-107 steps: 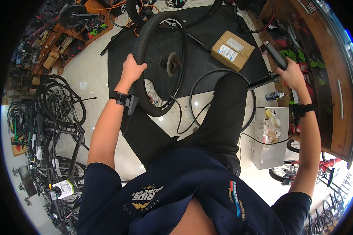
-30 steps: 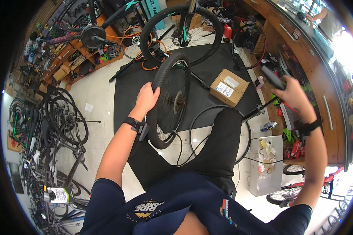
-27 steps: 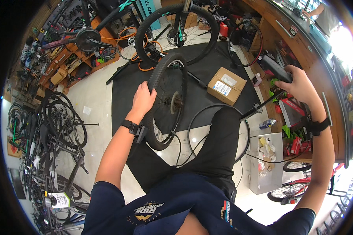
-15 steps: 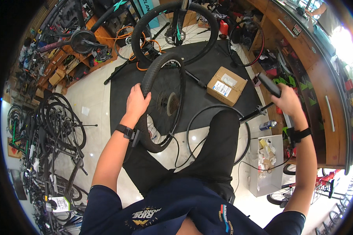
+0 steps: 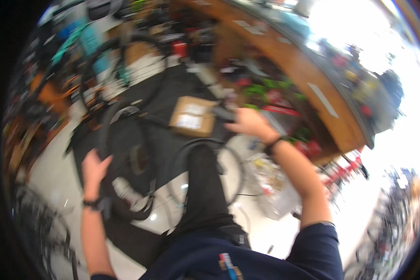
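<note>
Your head swung right since half a second ago; the frame is blurred. Your left hand (image 5: pixel 94 169) now rests fingers spread on the black rubber bike tyre on its wheel (image 5: pixel 121 163) at 9 o'clock, no longer wrapped over its top. Your right hand (image 5: pixel 247 123) is closed around a dark handled tool (image 5: pixel 224 114) at 1 o'clock, just beside the brown cardboard box (image 5: pixel 191 122).

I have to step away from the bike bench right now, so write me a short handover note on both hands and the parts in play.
Left hand: open palm against the black bicycle wheel with tyre, which stands upright on the dark floor mat.
Right hand: closed on a dark hand tool, raised beside the brown cardboard box.
Done: wheel is off any bike.
Left: wheel unfinished; the picture is too blurred to show more.
</note>
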Available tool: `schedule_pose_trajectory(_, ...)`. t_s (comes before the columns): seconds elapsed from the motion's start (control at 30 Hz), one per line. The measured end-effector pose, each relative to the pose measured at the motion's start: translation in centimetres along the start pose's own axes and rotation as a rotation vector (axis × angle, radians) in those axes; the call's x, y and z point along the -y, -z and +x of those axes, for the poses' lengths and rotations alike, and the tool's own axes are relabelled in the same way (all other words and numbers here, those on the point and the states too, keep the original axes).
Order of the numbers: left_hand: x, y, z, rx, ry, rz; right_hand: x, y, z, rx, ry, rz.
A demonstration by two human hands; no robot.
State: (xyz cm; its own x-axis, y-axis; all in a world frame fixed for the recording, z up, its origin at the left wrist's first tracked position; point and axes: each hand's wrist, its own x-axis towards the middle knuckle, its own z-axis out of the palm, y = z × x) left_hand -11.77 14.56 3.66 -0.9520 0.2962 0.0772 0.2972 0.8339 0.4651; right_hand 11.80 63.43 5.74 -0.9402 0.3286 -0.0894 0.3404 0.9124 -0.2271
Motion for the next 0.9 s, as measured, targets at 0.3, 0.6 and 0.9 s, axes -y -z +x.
schedule_pose_trajectory(0.3,8.6,-2.4,4.5,0.258,0.043,-0.098,0.9,-3.3,2.0,-0.129,0.011,0.010)
schedule_pose_trajectory(0.6,11.6,-5.7,5.5,0.225,0.066,-0.354,1.8,-3.7,1.4,-0.148,-0.007,0.002)
schedule_pose_trajectory(0.9,9.4,-4.7,4.2,0.394,0.266,-0.975,1.6,-3.3,1.3,-0.149,0.004,-0.010)
